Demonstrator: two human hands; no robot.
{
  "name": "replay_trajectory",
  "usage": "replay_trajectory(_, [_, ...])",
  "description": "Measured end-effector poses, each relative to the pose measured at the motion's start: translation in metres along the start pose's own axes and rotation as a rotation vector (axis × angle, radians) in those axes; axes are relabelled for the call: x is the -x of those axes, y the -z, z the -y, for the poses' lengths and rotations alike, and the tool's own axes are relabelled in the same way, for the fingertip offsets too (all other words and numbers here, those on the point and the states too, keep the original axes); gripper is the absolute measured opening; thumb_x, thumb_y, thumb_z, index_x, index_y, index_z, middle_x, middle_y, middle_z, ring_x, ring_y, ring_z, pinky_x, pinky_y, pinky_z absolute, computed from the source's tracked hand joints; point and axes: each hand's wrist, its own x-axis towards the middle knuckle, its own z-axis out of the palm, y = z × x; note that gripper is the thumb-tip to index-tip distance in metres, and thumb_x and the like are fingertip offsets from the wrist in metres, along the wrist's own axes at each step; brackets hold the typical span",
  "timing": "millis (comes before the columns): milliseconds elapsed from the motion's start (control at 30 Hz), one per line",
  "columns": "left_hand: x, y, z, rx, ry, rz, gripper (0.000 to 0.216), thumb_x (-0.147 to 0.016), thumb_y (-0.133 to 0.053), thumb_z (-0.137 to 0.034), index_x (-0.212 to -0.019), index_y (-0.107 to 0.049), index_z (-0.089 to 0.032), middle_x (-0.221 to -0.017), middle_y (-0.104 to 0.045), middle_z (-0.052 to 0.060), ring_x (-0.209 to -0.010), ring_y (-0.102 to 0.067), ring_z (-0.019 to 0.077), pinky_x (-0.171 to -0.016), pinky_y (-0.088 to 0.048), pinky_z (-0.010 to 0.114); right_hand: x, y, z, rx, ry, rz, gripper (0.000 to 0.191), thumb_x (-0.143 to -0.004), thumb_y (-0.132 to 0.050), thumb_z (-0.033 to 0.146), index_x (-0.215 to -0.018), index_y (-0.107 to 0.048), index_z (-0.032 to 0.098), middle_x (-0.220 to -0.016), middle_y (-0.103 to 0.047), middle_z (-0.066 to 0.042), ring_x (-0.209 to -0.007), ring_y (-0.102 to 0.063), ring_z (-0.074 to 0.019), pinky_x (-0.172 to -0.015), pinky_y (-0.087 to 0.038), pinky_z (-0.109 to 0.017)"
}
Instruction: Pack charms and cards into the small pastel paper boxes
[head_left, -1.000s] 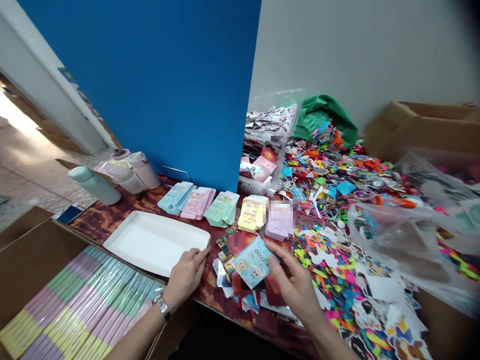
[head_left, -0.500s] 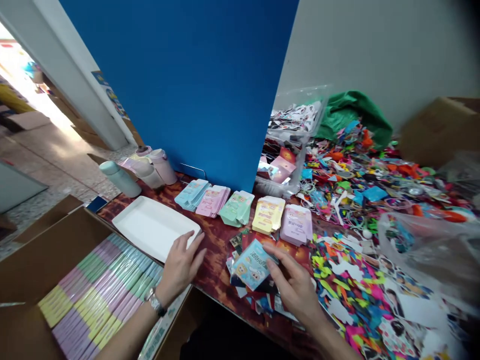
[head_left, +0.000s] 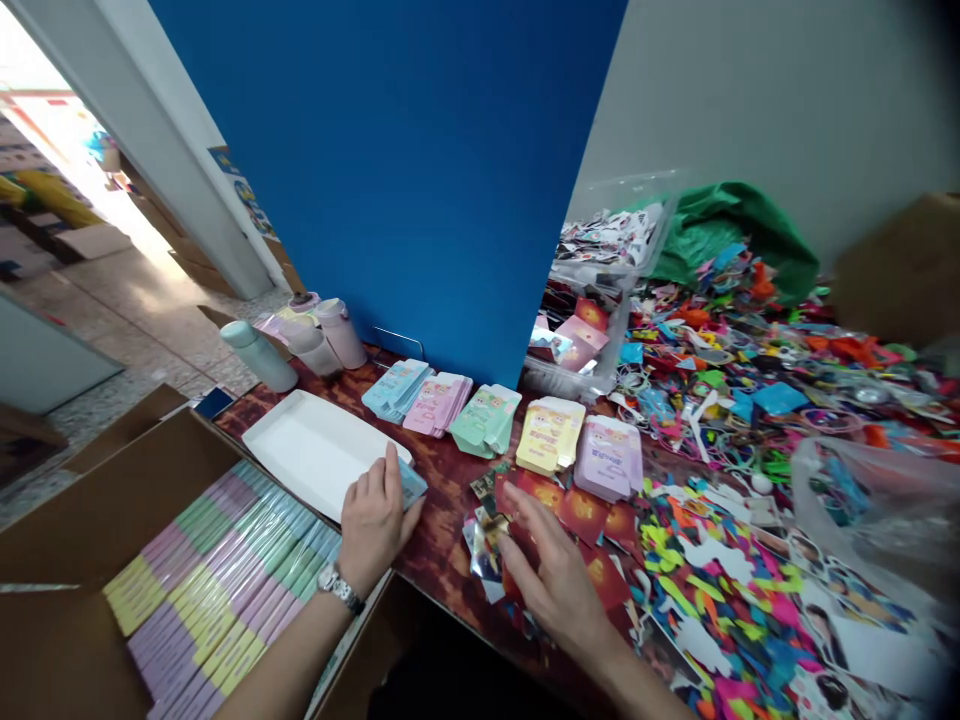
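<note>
Two hands at a wood-grain table [head_left: 442,520], blue partition [head_left: 390,180] beyond: left hand [head_left: 373,522] grips a blue card [head_left: 412,483]; right hand [head_left: 556,580] spreads open over red cards [head_left: 583,515].

Table [head_left: 442,500]: tray [head_left: 300,445] left | flat card boxes [head_left: 439,403] behind | loose cards [head_left: 583,515] center | paper scraps [head_left: 750,375] right | carton [head_left: 127,490] front-left

Soft, even indoor light fills the scene, while the open doorway [head_left: 52,150] at upper left burns out to white. The tan cardboard box [head_left: 904,270] at the right edge is blurred, the clear plastic bag [head_left: 862,520] shows pale glare, wide-angle distortion bends the edges, and the top right corner darkens.
</note>
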Motion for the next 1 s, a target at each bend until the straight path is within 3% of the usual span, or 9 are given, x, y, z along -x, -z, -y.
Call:
replay_trajectory(133, [-0.002, -0.013, 0.006, -0.104, 0.03, 0.104, 0.071, -0.093, -0.043, -0.046, -0.146, -0.025, -0.003, -0.109, -0.058, 0.016, -0.089, -0.058, 0.0259, -0.071, -0.047, 0.036, 0.006, -0.001, -0.006, 0.032, 0.022, 0.016, 0.048, -0.094, -0.05, 0.026, -0.142, -0.042, 0.025, -0.136, -0.056, -0.008, -0.126, -0.052, -0.0236, -0.103, -0.049, -0.039])
replay_trajectory(367, [-0.007, -0.013, -0.002, -0.125, 0.068, 0.202, 0.079, -0.089, -0.046, -0.057, -0.146, -0.027, -0.006, -0.111, -0.058, 0.016, -0.08, -0.062, 0.0238, -0.069, -0.047, 0.036, 0.01, 0.002, -0.005, 0.065, 0.024, 0.035, 0.046, -0.095, -0.05, 0.025, -0.14, -0.043, 0.026, -0.133, -0.058, -0.007, -0.123, -0.055, -0.0223, -0.101, -0.05, -0.037])
replay_trajectory(567, [-0.016, -0.012, 0.012, -0.067, 0.096, 0.109, 0.077, -0.089, -0.041, -0.061, -0.145, -0.032, -0.009, -0.119, -0.058, 0.017, -0.09, -0.062, 0.0286, -0.082, -0.045, 0.042, 0.017, 0.005, -0.012, 0.106, 0.042, 0.026, 0.047, -0.095, -0.05, 0.025, -0.141, -0.041, 0.026, -0.132, -0.059, -0.007, -0.121, -0.057, -0.0223, -0.098, -0.053, -0.036])
replay_trajectory(633, [-0.04, -0.011, 0.024, 0.022, 0.134, 0.079, 0.074, -0.089, -0.041, -0.059, -0.145, -0.033, -0.011, -0.122, -0.058, 0.017, -0.1, -0.059, 0.0305, -0.088, -0.044, 0.042, 0.017, 0.006, -0.013, 0.132, 0.062, -0.002, 0.047, -0.094, -0.051, 0.025, -0.14, -0.042, 0.026, -0.131, -0.06, -0.007, -0.119, -0.059, -0.0223, -0.097, -0.053, -0.035])
replay_trajectory(733, [-0.098, -0.017, 0.045, 0.15, 0.262, 0.08, 0.077, -0.088, -0.042, -0.059, -0.146, -0.03, -0.01, -0.133, -0.051, 0.02, -0.12, -0.049, 0.0337, -0.1, -0.038, 0.043, 0.015, 0.006, -0.012, 0.162, 0.095, -0.04, 0.046, -0.093, -0.053, 0.025, -0.138, -0.044, 0.025, -0.129, -0.062, -0.006, -0.117, -0.061, -0.022, -0.095, -0.054, -0.033])
replay_trajectory(833, [-0.158, -0.032, 0.063, 0.182, 0.325, 0.113, 0.087, -0.083, -0.046, -0.064, -0.147, -0.025, -0.009, -0.146, -0.037, 0.025, -0.133, -0.034, 0.0413, -0.102, -0.034, 0.053, 0.014, 0.007, -0.009, 0.168, 0.12, -0.059, 0.046, -0.093, -0.053, 0.025, -0.138, -0.045, 0.026, -0.129, -0.063, -0.005, -0.116, -0.061, -0.0209, -0.095, -0.054, -0.03])
replay_trajectory(900, [-0.186, -0.045, 0.071, 0.226, 0.339, 0.196, 0.092, -0.078, -0.049, -0.067, -0.146, -0.027, -0.009, -0.144, -0.04, 0.027, -0.132, -0.037, 0.0436, -0.098, -0.037, 0.055, 0.017, 0.007, -0.009, 0.182, 0.126, -0.072, 0.046, -0.093, -0.054, 0.025, -0.138, -0.045, 0.026, -0.128, -0.063, -0.004, -0.116, -0.062, -0.0203, -0.094, -0.054, -0.028])
replay_trajectory(1000, [-0.206, -0.06, 0.077, 0.288, 0.349, 0.304, 0.101, -0.068, -0.056, -0.072, -0.142, -0.032, -0.007, -0.13, -0.053, 0.027, -0.119, -0.051, 0.0437, -0.09, -0.043, 0.052, 0.022, 0.008, -0.013, 0.224, 0.131, -0.116, 0.045, -0.093, -0.054, 0.029, -0.137, -0.046, 0.027, -0.124, -0.066, -0.003, -0.11, -0.065, -0.0198, -0.089, -0.057, -0.025])
